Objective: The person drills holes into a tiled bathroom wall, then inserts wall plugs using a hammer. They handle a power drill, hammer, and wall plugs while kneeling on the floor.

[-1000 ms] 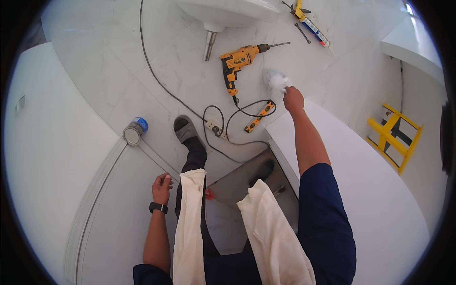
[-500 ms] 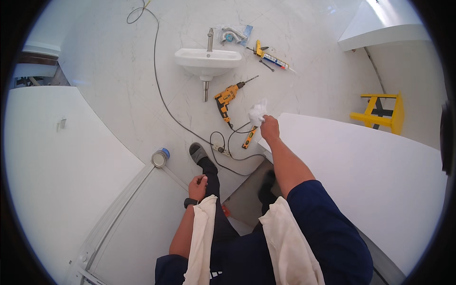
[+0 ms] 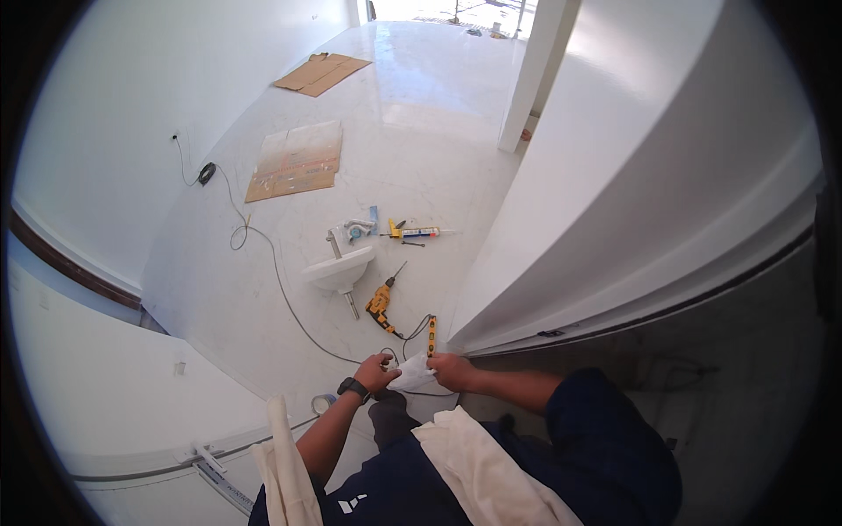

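A crumpled white piece, cloth or plastic, (image 3: 414,372) is stretched between my hands, low in the middle of the view. My right hand (image 3: 451,373) grips its right end, fingers closed. My left hand (image 3: 377,374), with a dark watch at the wrist, is closed at its left edge. Just beyond my right hand lies a yellow spirit level (image 3: 431,337). An orange corded drill (image 3: 380,302) with a long bit rests on the floor farther off. Left of the drill, a white washbasin (image 3: 342,270) with a tap and drain pipe lies on the floor.
Beyond the drill lie a caulking gun (image 3: 417,231), a wrench (image 3: 410,243) and a plastic pack of fittings (image 3: 358,229). A black cable (image 3: 303,323) crosses the floor. Cardboard sheets (image 3: 298,160) lie farther away. A tin (image 3: 323,403) stands by my left forearm; a white door-like panel (image 3: 605,193) rises at right.
My view has tilted up and shifted, showing more of the room. My left hand has come up to the white piece, which was in my right hand alone.
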`<action>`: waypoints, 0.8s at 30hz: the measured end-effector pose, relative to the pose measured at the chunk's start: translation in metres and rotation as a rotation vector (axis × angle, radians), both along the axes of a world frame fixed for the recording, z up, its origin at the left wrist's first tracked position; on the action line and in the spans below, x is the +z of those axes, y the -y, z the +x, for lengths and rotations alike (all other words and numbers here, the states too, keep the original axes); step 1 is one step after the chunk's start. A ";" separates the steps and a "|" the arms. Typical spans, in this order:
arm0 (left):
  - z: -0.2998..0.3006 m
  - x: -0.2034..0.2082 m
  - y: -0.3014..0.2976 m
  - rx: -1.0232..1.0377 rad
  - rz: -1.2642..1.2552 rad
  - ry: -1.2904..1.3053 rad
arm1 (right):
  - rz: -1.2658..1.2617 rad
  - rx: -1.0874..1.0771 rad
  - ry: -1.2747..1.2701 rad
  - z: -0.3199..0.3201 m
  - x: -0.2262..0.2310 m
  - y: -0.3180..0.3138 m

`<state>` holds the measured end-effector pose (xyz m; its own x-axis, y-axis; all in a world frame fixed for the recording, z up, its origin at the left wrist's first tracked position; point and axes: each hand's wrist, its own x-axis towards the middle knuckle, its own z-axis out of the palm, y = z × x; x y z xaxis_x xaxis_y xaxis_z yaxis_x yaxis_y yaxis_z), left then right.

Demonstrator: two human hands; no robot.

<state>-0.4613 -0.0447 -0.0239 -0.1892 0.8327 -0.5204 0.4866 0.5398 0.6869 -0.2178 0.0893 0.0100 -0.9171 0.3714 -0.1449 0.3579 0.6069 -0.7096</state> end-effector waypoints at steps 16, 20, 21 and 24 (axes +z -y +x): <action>0.362 0.285 -0.094 -0.504 0.780 -0.526 | -0.095 -0.570 0.286 0.371 -0.036 -0.018; 0.377 0.295 -0.109 -0.531 1.193 -0.695 | -0.030 -0.736 0.281 0.435 -0.099 -0.027; 0.373 0.290 -0.116 -0.545 1.261 -0.736 | -0.080 -0.819 0.292 0.449 -0.115 -0.031; 0.354 0.264 -0.145 -0.516 1.498 -0.951 | -0.081 -0.922 0.186 0.478 -0.169 -0.050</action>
<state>-0.1069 0.1002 0.2400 0.4523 0.5047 0.7354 0.8479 -0.4989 -0.1791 0.2598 0.1390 -0.1593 -0.2262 0.9212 -0.3167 0.7837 -0.0209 -0.6207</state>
